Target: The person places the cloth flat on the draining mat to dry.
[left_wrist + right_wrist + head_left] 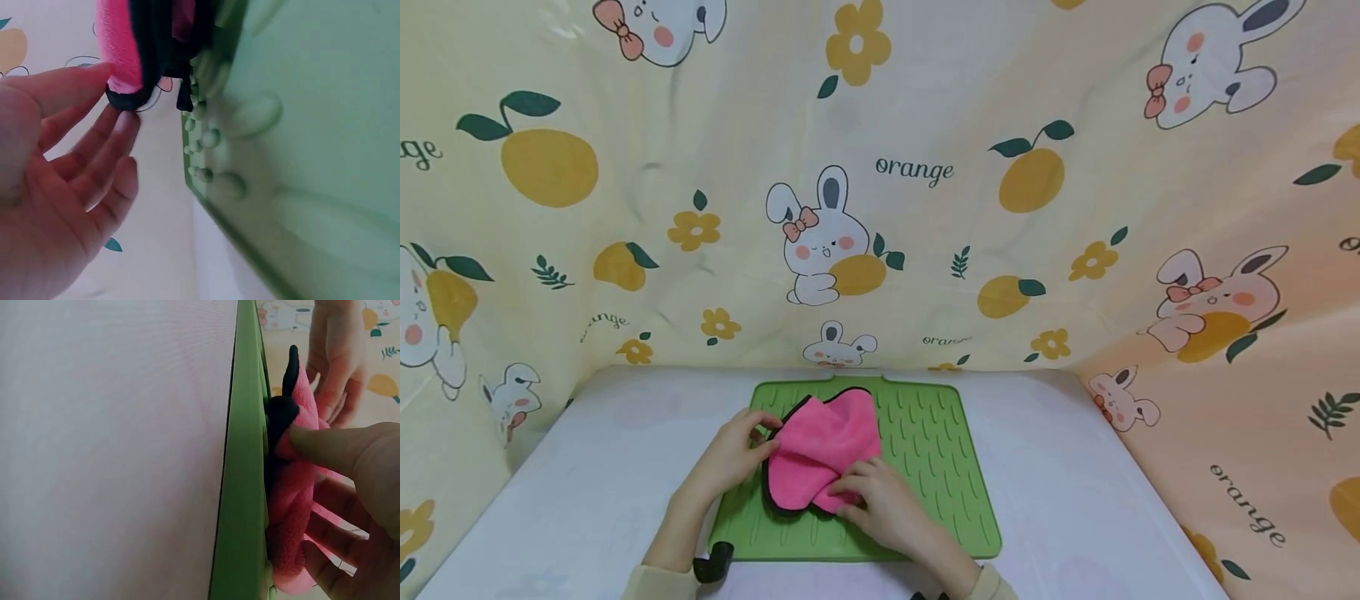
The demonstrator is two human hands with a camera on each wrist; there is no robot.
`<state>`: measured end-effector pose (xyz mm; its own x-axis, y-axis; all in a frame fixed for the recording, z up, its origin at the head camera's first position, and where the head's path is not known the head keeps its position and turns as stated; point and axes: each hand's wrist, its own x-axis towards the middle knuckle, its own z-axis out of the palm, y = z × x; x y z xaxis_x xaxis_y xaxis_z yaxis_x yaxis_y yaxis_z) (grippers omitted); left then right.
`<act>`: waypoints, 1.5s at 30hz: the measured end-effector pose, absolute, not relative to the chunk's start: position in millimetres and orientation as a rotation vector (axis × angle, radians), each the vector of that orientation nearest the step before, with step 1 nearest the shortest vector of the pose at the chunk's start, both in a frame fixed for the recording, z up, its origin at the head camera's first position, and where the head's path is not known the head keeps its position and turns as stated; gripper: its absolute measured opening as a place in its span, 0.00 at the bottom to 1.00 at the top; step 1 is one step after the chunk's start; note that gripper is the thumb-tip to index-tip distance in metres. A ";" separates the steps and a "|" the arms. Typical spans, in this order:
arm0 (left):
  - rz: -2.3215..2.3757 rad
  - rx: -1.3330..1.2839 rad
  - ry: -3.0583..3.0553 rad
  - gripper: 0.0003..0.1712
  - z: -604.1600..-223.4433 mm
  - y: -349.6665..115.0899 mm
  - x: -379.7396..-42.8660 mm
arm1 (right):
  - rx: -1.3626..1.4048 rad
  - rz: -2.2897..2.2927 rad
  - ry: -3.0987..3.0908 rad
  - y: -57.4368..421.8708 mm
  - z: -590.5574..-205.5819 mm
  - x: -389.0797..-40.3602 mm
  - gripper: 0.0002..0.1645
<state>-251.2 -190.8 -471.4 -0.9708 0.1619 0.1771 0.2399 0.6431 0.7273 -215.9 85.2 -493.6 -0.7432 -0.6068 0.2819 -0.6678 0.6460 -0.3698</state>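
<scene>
A pink cloth (831, 433) with black edging lies rumpled and partly folded on a green ridged mat (936, 475). At its left edge, my left hand (733, 454) pinches the black-trimmed border. The left wrist view shows the thumb on the pink side of the cloth (122, 47) and fingertips under the edging. My right hand (883, 504) grips the cloth near its lower right part. In the right wrist view that thumb presses the pink fabric (294, 512) beside the black trim, with the other fingers partly hidden behind it.
The mat lies on a table with a white cover (1060, 483). Behind and at both sides hangs a curtain (925, 242) printed with rabbits and oranges. A black piece (713, 562) sits by the left wrist.
</scene>
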 end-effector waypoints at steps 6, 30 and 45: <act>-1.184 -0.470 -2.708 0.11 -462.9 -185.0 -246.2 | 1.016 0.769 -2.679 84.6 -494.4 -216.6 0.07; -1.262 -0.930 -2.908 0.12 -454.4 -161.8 -234.8 | 0.847 0.934 -2.596 88.3 -490.4 -218.9 0.08; -1.258 -0.736 -2.778 0.08 -450.5 -172.7 -236.0 | 0.863 1.030 -2.450 99.6 -484.9 -230.9 0.11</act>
<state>-236.0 -172.7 -450.5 -0.8900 0.4137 0.1919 0.4171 0.5684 0.7092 -230.9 99.6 -484.9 -0.7550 -0.4003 0.5194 -0.6511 0.5512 -0.5218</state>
